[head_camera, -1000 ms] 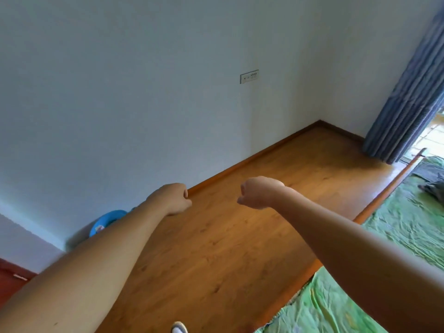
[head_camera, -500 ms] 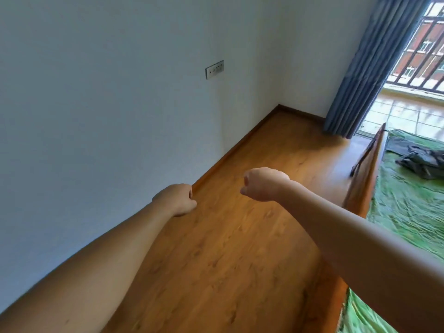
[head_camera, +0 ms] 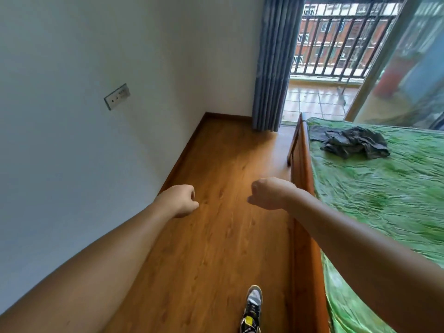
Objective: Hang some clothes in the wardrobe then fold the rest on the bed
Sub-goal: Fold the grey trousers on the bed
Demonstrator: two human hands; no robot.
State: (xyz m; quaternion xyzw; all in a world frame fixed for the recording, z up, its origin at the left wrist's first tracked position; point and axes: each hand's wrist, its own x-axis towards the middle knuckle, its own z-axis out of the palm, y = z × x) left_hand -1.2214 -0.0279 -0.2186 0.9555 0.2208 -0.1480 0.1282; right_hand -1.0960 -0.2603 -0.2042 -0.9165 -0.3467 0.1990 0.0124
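The bare left hand [head_camera: 181, 200] is making a tight fist and holding nothing. The bare right hand [head_camera: 269, 193] is making a fist too, with nothing in it. Both are hanging over the shiny brown wooden floor [head_camera: 216, 248], near each other but not touching. The brown wooden bed frame [head_camera: 304, 183] is running along under the right arm. A crinkly green bed sheet [head_camera: 384, 200] is lying on top of it. A crumpled heap of dark grey clothes [head_camera: 353, 141] is lying on the sheet near its far corner, well apart from both hands. A grey and yellow shoe [head_camera: 252, 308] is standing on the floor below. A small grey socket plate [head_camera: 117, 96] is sitting on the plain white wall [head_camera: 72, 152] at the left. A long blue curtain [head_camera: 271, 68] is hanging in the far corner.
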